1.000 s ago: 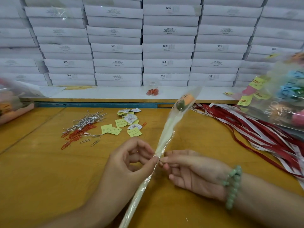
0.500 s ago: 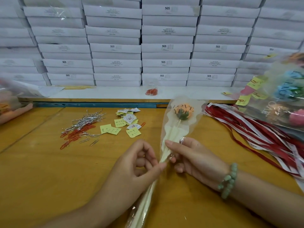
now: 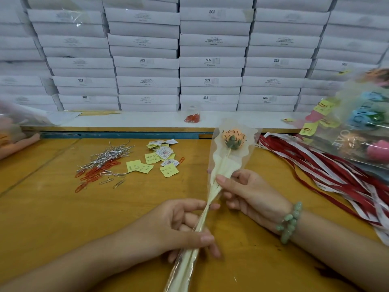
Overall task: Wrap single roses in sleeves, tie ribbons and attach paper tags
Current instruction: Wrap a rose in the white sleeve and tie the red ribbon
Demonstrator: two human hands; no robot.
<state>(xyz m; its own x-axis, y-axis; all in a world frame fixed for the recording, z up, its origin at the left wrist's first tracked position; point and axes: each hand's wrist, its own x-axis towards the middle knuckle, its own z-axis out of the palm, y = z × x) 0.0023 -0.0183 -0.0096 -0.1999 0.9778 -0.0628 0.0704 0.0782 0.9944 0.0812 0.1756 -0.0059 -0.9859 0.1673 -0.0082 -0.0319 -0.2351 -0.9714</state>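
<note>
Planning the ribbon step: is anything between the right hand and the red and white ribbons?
Nothing visible: only bare yellow wooden table separates the right hand, holding the sleeved rose, from the red and white ribbons.

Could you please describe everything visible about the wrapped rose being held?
The rose has an orange bloom and green base on a thin pale stick, inside a clear sleeve printed LOVE YOU and lined with cream paper. The sleeve flares at the top and narrows to a cinch, where a thin tie seems to circle it. It tilts with the bloom away from the person. The left hand grips the part below the cinch; the right hand pinches the sleeve above it.
</note>
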